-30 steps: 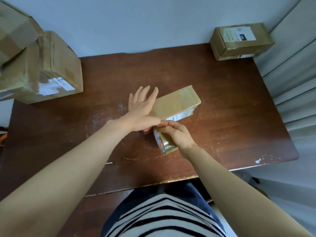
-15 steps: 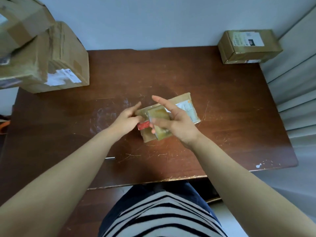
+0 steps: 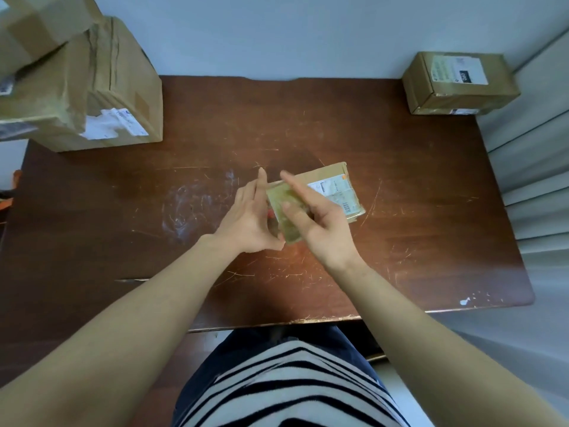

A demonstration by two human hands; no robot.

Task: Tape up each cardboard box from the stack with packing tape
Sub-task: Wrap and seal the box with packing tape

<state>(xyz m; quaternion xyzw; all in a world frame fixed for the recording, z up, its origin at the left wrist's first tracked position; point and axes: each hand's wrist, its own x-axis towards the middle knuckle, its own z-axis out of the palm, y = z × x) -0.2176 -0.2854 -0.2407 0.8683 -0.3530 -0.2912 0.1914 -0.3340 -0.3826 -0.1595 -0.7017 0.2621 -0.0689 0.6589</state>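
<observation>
A small flat cardboard box (image 3: 337,188) with a white label lies in the middle of the brown table (image 3: 415,241). Just above its near left end I hold a brownish tape roll (image 3: 281,211) between both hands. My right hand (image 3: 323,223) grips the roll, thumb across its front and fingers behind, the index finger stretched out. My left hand (image 3: 248,215) lies against the roll's left side with straight fingers pointing away from me, its thumb by the roll's lower corner. A bit of red shows between my left palm and the roll.
Large worn cardboard boxes (image 3: 101,87) are stacked at the table's back left, another box (image 3: 30,32) on top. A small labelled box (image 3: 458,83) stands at the back right corner. A grey curtain (image 3: 538,186) hangs along the right side.
The small box went from tilted up under my left palm to lying flat. Both hands came together on the tape roll and raised it. My left fingers have straightened.
</observation>
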